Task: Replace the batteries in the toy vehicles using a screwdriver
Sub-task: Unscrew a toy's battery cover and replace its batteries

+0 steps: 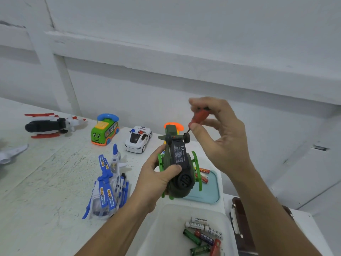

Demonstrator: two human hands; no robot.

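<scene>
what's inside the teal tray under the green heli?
The teal tray shows a few red batteries along its far side and bare floor at the right. The green helicopter, held upside down by the left hand, covers the rest, so other contents can't be seen.

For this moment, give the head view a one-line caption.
Left hand holds a green toy helicopter upside down; right hand works a red screwdriver.

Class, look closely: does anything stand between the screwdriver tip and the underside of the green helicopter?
Nothing visible does. The right hand points the screwdriver down toward the upturned green helicopter, held by the left hand; a small black wheel sits beside the tip.
</scene>
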